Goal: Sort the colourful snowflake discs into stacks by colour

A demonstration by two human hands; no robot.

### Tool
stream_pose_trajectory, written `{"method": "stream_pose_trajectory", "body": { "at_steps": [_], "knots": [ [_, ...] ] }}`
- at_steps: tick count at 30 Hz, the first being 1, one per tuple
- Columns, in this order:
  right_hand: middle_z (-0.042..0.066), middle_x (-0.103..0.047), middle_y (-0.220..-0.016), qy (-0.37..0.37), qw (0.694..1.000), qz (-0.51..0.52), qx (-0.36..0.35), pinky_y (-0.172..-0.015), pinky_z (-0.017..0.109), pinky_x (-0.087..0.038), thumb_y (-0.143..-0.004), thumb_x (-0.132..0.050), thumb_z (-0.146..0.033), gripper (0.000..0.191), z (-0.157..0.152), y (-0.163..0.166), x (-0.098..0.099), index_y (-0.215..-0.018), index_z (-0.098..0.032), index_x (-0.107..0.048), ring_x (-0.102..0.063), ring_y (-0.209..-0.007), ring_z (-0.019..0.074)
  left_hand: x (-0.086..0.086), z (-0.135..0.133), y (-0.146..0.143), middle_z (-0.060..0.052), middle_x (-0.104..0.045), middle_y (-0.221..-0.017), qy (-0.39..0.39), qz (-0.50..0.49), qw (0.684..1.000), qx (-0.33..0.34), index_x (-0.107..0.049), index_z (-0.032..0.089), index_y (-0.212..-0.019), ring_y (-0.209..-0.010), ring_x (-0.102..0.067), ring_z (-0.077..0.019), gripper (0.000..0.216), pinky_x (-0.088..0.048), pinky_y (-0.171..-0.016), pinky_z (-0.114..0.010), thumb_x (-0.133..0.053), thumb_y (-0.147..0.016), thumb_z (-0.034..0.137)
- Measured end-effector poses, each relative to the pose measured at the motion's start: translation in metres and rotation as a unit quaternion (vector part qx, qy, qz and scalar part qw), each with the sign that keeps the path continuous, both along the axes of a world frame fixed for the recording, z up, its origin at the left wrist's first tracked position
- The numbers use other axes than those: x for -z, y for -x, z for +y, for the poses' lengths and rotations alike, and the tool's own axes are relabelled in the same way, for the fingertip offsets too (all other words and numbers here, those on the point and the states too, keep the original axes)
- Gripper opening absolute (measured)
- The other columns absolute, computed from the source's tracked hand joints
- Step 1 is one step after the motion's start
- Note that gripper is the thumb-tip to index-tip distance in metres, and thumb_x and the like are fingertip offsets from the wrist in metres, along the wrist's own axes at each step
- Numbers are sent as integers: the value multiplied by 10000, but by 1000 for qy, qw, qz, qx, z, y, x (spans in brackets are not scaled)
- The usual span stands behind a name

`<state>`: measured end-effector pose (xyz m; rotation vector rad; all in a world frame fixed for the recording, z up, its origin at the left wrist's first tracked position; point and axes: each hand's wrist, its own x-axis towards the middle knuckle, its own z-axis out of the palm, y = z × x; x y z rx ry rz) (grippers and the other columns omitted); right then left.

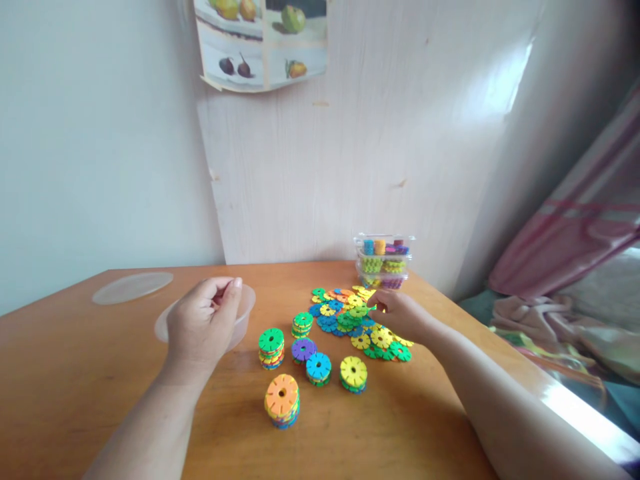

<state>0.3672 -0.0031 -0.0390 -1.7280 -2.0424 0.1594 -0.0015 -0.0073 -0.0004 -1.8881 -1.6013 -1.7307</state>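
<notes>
My left hand (pixel 205 323) is closed, thumb pressed against the curled fingers, in front of a clear plastic tub (pixel 243 319). What it may hold is hidden. At the right edge of a loose pile of notched plastic discs (pixel 345 317), my right hand (pixel 397 313) has its fingers bent in a pinch around a green disc (pixel 371 309), partly hidden by the fingers. Between the hands stand several disc stacks: a green-topped stack (pixel 271 341), a smaller green-topped stack (pixel 303 323), a purple-topped one (pixel 303 349), a blue-topped one (pixel 319 368), a yellow-topped one (pixel 353 373) and an orange-topped one (pixel 283 399).
A clear round lid (pixel 133 288) lies at the back left of the wooden table (pixel 225 433). Stacked clear boxes (pixel 384 260) with colourful pieces stand at the back right, behind the pile. Beyond the table's right edge are cloth items (pixel 530 327) and a pink curtain (pixel 560 200).
</notes>
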Motion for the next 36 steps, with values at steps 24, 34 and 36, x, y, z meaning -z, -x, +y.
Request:
{"method": "stream_pose_trajectory", "body": {
  "at_steps": [24,34,36],
  "knots": [
    [-22,-631,-708,138,954,228,-136,-566,243,-387,-814,-668,-337,148,-13,79,-20,-819,-189,-664,-524,-628,121,4,4,0,15,-689,-716,-2,9,1000,12,-705,221,-829,-687,-637,-158,282,-452,-682,-262,-585,-926,456],
    [-7,-691,-697,190,960,164,-124,-574,242,-451,-789,-670,-253,61,0,119,-22,-762,-198,-669,-624,-651,142,5,6,1,3,-721,-760,-7,7,1000,14,-706,219,-845,-720,-657,-168,275,-457,-691,-270,-578,-927,448],
    [2,-700,-713,172,973,100,-120,-566,257,-435,-806,-680,-314,115,-1,121,-23,-796,-200,-685,-625,-655,158,5,6,1,1,-725,-771,-10,4,1000,18,-704,220,-841,-720,-657,-165,276,-456,-688,-270,-575,-930,447]
  ]
}}
